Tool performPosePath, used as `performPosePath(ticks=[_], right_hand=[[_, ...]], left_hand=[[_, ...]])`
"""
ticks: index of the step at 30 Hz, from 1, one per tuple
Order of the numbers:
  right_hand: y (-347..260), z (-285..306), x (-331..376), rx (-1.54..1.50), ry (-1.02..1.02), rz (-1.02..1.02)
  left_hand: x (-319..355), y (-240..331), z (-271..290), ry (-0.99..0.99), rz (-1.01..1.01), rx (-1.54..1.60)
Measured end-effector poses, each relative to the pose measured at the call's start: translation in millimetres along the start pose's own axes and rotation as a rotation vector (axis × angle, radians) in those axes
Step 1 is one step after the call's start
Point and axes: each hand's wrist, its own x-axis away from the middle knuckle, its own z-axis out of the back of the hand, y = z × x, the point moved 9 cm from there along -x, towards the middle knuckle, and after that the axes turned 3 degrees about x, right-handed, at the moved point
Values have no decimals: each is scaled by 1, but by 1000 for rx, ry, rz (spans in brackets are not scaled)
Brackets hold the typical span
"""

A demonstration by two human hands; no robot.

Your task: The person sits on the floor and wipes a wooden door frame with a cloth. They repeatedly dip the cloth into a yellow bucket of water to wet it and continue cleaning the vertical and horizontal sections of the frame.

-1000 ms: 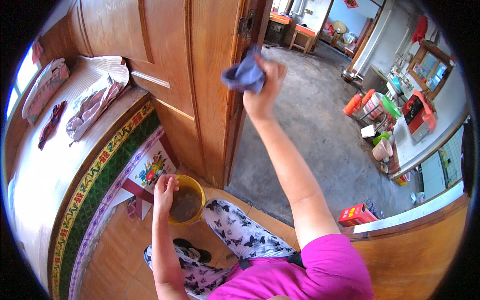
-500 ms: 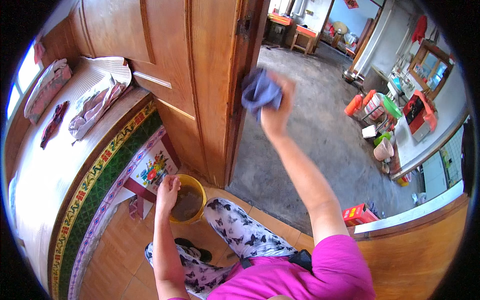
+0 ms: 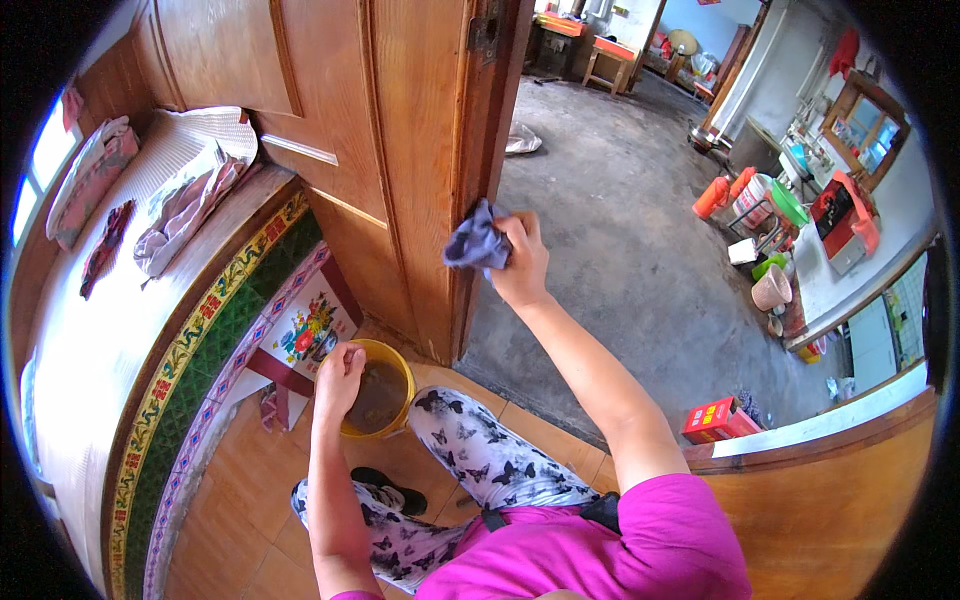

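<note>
A crumpled blue-purple cloth (image 3: pixel 474 242) is gripped in my right hand (image 3: pixel 522 262), pressed against the edge of the brown wooden door (image 3: pixel 420 180) below its metal latch plate. My left hand (image 3: pixel 341 378) hovers over the left rim of a yellow bucket (image 3: pixel 407 402), its fingers curled together. Whether anything small is between those fingers I cannot make out. Murky brownish water (image 3: pixel 378 398) fills part of the bucket, which stands on the tiled floor by the foot of the door.
At left, a raised platform (image 3: pixel 85 370) with a tiled front carries folded bedding (image 3: pixel 190 225). Past the doorway lies a grey concrete floor (image 3: pixel 610 210). A red box (image 3: pixel 720 420) stands by the threshold. Buckets and basins (image 3: pixel 772 287) crowd the right side near a counter.
My right hand has moved down and slightly left along the door edge with the cloth. My left hand has barely moved above the bucket.
</note>
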Motion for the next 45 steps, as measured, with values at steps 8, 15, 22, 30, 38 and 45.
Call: performPosePath(ticks=[8,15,22,30,38,45], right_hand=[[-62,60,-105,-252,193,224],[-39,12,-72,12,283,288],[51,-45,101,77,88,29],[91,-32,143,-119,-98,-377],[16,-8,8,-329,142,-76],[70,-61,151,101,138,-96]], left_hand=[[-2,-4,-1,-49,43,134],[7,4,-2,-53,52,61],[7,6,-3,-71,9,-13],[3,4,-12,-85,3,-40],[17,19,2,-35,-46,-156],[18,31,-6,-113,-8,-225]])
